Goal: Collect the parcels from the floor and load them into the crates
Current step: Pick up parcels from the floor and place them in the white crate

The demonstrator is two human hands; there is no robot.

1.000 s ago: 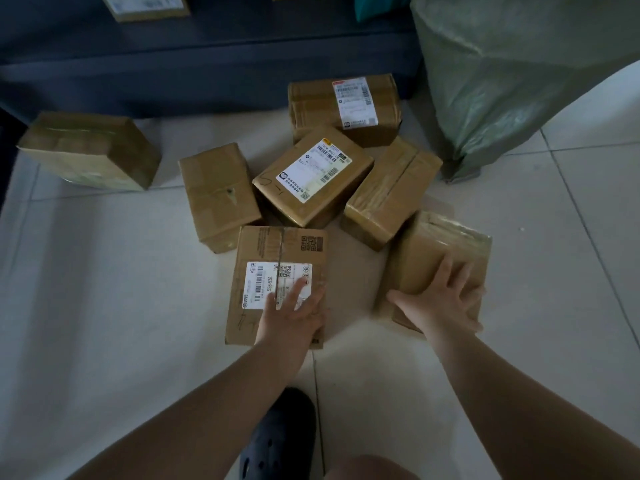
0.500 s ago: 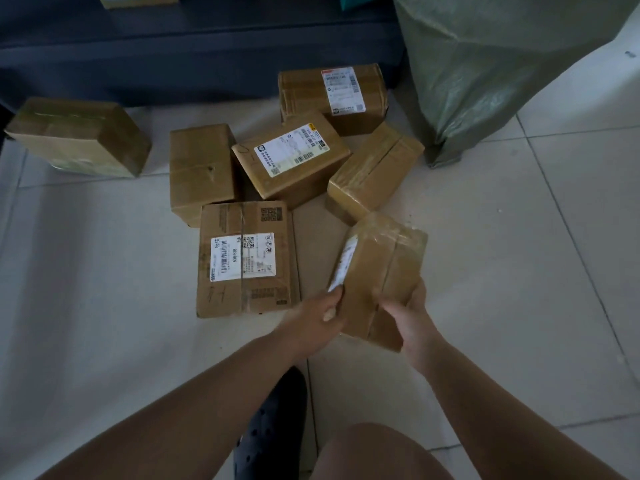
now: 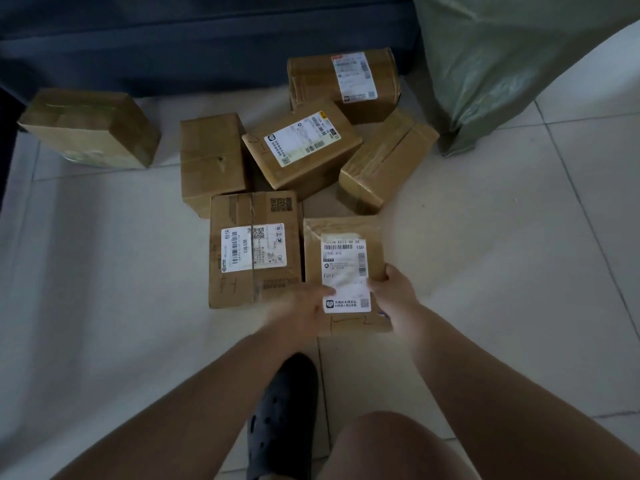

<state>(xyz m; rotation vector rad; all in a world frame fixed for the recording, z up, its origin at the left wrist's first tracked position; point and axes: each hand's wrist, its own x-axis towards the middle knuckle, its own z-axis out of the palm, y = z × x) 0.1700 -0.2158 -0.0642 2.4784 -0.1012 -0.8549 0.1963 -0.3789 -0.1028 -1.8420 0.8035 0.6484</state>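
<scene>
Both hands hold one brown parcel (image 3: pixel 344 233), its white shipping label facing up, just right of a flat labelled parcel (image 3: pixel 254 249). My right hand (image 3: pixel 393 289) grips its right edge with the thumb on top. My left hand (image 3: pixel 303 311), blurred by motion, holds its near left edge with fingers on the label. Several more taped cardboard parcels lie on the floor beyond: a plain one (image 3: pixel 211 161), a tilted labelled one (image 3: pixel 301 147), a taped one (image 3: pixel 384 161), one at the back (image 3: pixel 343 81) and one far left (image 3: pixel 90 128). No crate is in view.
A large green woven sack (image 3: pixel 502 64) stands at the back right. Dark furniture (image 3: pixel 173 46) runs along the back edge. My black shoe (image 3: pixel 280 417) and knee (image 3: pixel 391 445) are right below the hands. Pale floor tiles (image 3: pixel 519 271) spread left and right.
My left hand left the flat labelled parcel and joined the right on the right-hand parcel. The two hands lifted it, turned it label-up and brought it beside the flat parcel.
</scene>
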